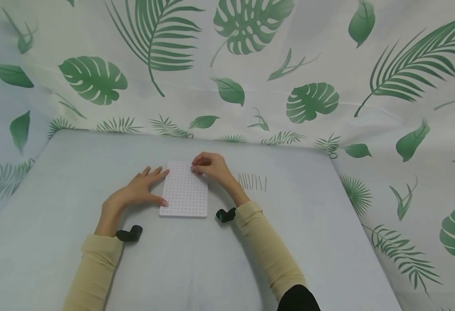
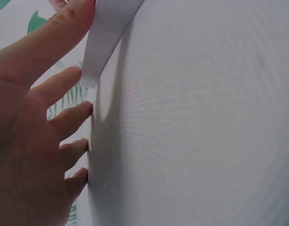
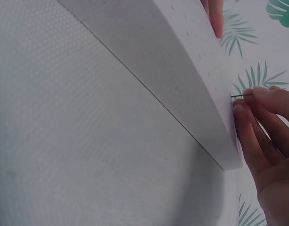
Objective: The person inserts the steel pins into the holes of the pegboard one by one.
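The white board [image 2: 109, 40] runs off the left wrist view's top edge; whether the thin pin [image 3: 241, 95] enters it is unclear.

Pale table [image 1: 188, 268] carries a white perforated board [image 1: 184, 190], lying flat. Row of thin dark pins [image 1: 253, 182] lies at board's three o'clock.

The board [image 1: 184, 190] was white, dotted in small dark rows; the pins [image 1: 253, 182] at its three o'clock were dark. The table [image 1: 173, 259] was pale grey. The backdrop [image 1: 270, 101] at twelve o'clock was white, leaf-printed in green. The sleeves [image 1: 95, 268], at eight and four o'clock, were plain khaki, the wrist cameras [image 1: 225, 215] black.
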A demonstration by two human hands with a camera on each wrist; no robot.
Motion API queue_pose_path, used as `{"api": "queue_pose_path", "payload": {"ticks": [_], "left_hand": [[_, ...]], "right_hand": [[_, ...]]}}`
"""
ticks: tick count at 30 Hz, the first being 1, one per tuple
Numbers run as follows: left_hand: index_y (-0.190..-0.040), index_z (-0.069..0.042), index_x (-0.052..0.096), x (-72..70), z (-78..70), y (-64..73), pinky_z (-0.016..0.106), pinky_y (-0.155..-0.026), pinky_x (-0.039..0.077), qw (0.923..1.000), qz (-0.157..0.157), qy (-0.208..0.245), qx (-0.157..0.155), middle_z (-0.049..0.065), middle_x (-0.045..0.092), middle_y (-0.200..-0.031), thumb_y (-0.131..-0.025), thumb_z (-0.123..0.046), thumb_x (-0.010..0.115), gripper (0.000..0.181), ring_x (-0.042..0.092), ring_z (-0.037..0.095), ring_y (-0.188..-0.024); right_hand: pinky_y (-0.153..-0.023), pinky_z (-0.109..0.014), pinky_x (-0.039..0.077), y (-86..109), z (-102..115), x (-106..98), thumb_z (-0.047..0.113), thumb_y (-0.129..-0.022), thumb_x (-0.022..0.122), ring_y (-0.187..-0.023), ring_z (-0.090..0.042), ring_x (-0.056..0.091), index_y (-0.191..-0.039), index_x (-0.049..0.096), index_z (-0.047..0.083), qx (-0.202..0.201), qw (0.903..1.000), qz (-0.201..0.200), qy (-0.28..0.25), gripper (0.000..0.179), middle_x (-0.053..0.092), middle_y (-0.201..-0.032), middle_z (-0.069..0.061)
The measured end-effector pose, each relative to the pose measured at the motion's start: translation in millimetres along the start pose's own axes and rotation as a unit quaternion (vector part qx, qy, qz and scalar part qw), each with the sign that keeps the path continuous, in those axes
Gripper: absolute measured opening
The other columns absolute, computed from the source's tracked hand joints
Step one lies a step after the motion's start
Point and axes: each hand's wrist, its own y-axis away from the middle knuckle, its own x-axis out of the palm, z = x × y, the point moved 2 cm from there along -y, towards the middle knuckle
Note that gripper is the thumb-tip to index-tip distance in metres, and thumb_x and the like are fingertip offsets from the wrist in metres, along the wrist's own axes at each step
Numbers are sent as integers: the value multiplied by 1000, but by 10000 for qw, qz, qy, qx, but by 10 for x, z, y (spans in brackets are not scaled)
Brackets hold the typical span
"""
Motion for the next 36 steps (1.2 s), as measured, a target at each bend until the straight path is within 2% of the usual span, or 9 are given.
{"api": "queue_pose_path", "payload": {"ticks": [11,17,23,30,36], "left_hand": [[-163,-9,28,0,-19,17,70,-124,-1,9999,55,32,-78,28,14,-169,-81,-46,84,106,-2,56,-154],[-163,-9,28,-1,-14,32,70,-124,-1,9999,52,-3,-98,28,14,-169,-81,-47,84,106,-2,56,-154],[-163,-9,28,4,6,38,70,-124,-1,10000,47,17,-19,29,14,-169,-82,-48,83,105,-3,57,-154],[-162,-7,30,-12,-4,62,72,-123,-1,10000,31,32,6,30,15,-168,-82,-45,84,104,-2,58,-153],[-163,-9,28,-1,-16,34,71,-123,-1,10000,64,-42,-7,28,14,-169,-83,-47,82,104,-1,56,-154]], "right_hand": [[-68,-21,55,1,3,24,14,-92,77,-86,-15,70,-100,77,11,-24,9987,26,501,9,78,-97,-4],[-80,-23,58,15,-6,27,15,-92,77,-96,-16,72,-110,78,11,-94,9980,154,613,18,79,-103,-4],[-92,-27,59,40,0,-2,10,-92,77,-99,-16,74,-117,76,7,-214,9977,248,589,25,80,-105,-6],[-92,-28,59,86,55,-64,12,-95,73,-102,-16,73,-120,75,8,-329,9968,429,589,26,79,-107,-6],[-92,-30,60,149,140,-199,11,-95,72,-102,-18,73,-121,74,6,-497,9959,390,652,26,79,-107,-7]]}}
